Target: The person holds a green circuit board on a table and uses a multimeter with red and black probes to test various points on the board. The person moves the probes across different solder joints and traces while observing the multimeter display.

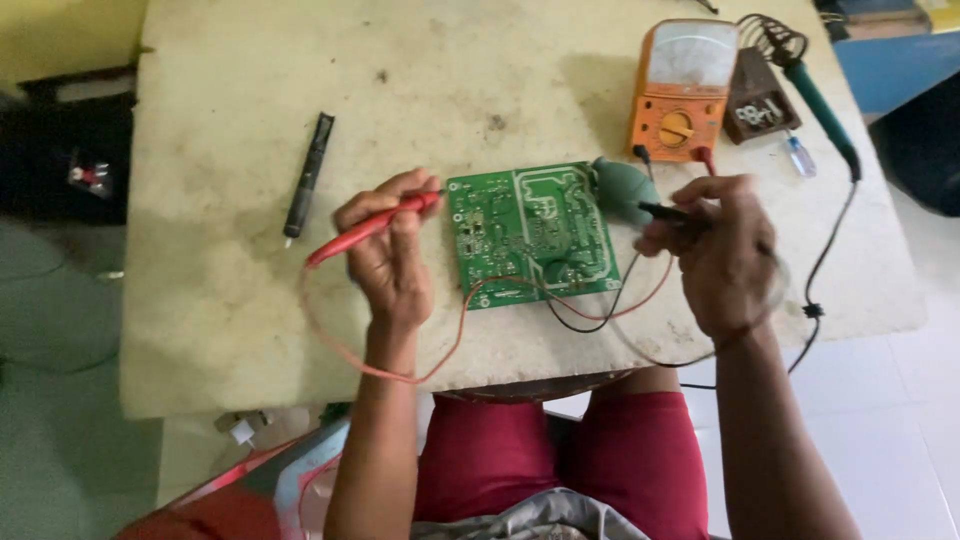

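Green board [530, 235] between grips (probes held)

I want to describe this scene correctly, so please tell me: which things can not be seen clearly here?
Head view only:
- Meter dial and needle: too small.
- Black probe tip: hidden by the right hand.
- Red probe tip contact on the green board: blurred.
- Soldering iron stand: cut by the top edge.
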